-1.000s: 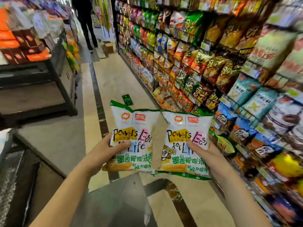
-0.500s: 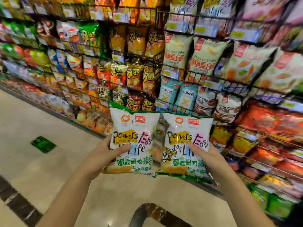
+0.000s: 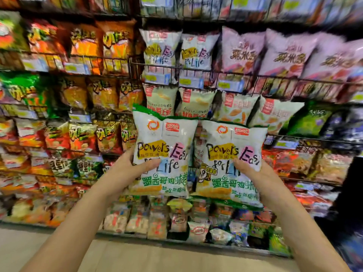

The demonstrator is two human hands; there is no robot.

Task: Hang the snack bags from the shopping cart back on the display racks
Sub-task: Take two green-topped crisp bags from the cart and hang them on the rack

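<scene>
Fingers [image 3: 130, 156] of your left hand [image 3: 122, 173] curl round the outer edge of the left bag [image 3: 163, 138], with the thumb laid across its printed front, so you have it pinched at its lower half. Your right hand [image 3: 262, 174] grips the right bag [image 3: 229, 143] the same way, thumb on the front and the other fingers hidden behind the packet. Both bags are white with green trim, upright, and carry the words "Powers Easy for Life". They sit side by side between your two hands with their inner edges touching or very nearly so; you cannot tell which. Neither bag is on a hook: both are held in the air in front of the display rack [image 3: 208, 75]. Well above your fingers, on an upper row of that rack, are the matching bags [image 3: 177, 51], two of the same white packets next to each other. To the right of those are pink bags [image 3: 243, 52], and to the left, above your left hand, orange bags [image 3: 115, 44]. Just above the tops of the bags you hold sits a row of pale bags [image 3: 198, 103], partly covered by them. Below your wrists the floor [image 3: 176, 258] shows, tan and blurred.
</scene>
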